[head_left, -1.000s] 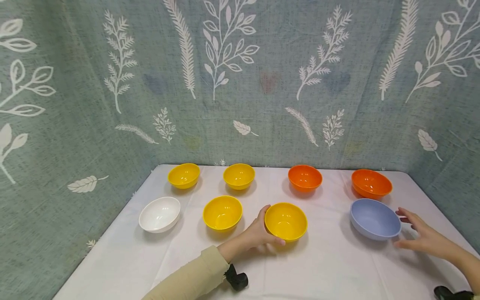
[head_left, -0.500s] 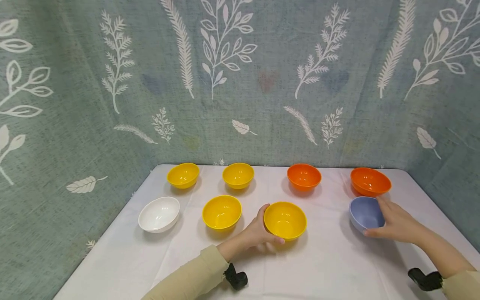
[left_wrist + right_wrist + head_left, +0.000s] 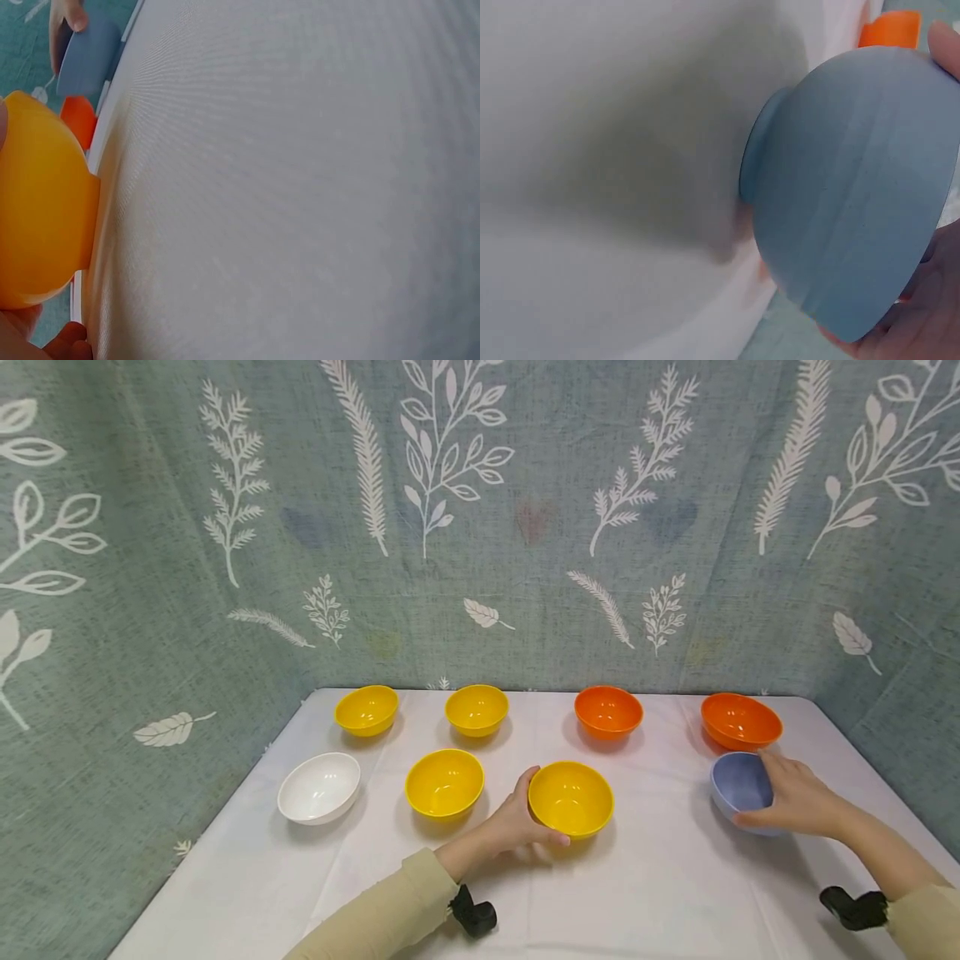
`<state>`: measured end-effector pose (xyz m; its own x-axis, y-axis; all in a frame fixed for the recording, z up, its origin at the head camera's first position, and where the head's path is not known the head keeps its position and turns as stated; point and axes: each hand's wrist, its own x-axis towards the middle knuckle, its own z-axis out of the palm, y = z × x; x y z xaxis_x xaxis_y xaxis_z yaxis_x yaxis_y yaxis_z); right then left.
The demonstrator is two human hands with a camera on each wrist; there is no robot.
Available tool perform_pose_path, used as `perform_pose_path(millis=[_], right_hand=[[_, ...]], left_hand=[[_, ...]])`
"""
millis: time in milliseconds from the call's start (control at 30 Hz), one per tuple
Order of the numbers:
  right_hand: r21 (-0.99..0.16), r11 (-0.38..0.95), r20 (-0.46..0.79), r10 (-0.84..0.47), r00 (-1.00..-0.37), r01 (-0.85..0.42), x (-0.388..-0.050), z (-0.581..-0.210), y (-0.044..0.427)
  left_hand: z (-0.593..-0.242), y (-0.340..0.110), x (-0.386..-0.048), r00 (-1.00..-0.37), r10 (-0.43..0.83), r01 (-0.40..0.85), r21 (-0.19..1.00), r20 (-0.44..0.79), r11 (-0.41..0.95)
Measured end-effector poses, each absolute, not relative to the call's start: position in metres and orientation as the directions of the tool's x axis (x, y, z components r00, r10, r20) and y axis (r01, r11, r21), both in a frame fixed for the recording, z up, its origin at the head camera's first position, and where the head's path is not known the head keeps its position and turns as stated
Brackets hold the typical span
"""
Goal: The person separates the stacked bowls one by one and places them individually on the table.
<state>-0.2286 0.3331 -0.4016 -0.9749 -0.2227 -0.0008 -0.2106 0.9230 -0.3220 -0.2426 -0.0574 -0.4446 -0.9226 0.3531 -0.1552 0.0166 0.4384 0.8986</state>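
My left hand (image 3: 517,820) grips a yellow bowl (image 3: 573,802) at its left side, with the thumb along the near wall. The left wrist view shows this yellow bowl (image 3: 45,202) from the side, its foot at the white cloth. To the right, my right hand (image 3: 802,797) holds a blue bowl (image 3: 738,789) by its rim, thumb on the near side; the hand covers the bowl's right part. Seen close in the right wrist view, the blue bowl (image 3: 855,180) casts a shadow on the cloth. Whether its foot touches the cloth, I cannot tell.
Another yellow bowl (image 3: 445,785) and a white bowl (image 3: 319,789) stand to the left. Along the back are two more yellow bowls, the left one (image 3: 367,712) and the right one (image 3: 477,711), and two orange bowls, one (image 3: 608,713) beside the other (image 3: 741,722). A patterned curtain (image 3: 480,610) hangs behind.
My right hand has come in from the right and taken hold of the blue bowl, which has since shifted slightly rightward. My left hand stays on its yellow bowl.
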Motion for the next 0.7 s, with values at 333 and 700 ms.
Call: perform_pose_path(millis=[333, 700], right_hand=[[-0.34, 0.913, -0.012, -0.245, -0.97, -0.226, -0.223, -0.408, 0.365], [-0.397, 0.89, -0.027, -0.256, -0.966, -0.225, -0.218, -0.41, 0.369]], left_hand=[[-0.444, -0.058, -0.242, -0.924, 0.35, 0.016, 0.898, -0.154, 0.439], [-0.445, -0.056, -0.241, -0.924, 0.351, 0.02, 0.897, -0.152, 0.441]])
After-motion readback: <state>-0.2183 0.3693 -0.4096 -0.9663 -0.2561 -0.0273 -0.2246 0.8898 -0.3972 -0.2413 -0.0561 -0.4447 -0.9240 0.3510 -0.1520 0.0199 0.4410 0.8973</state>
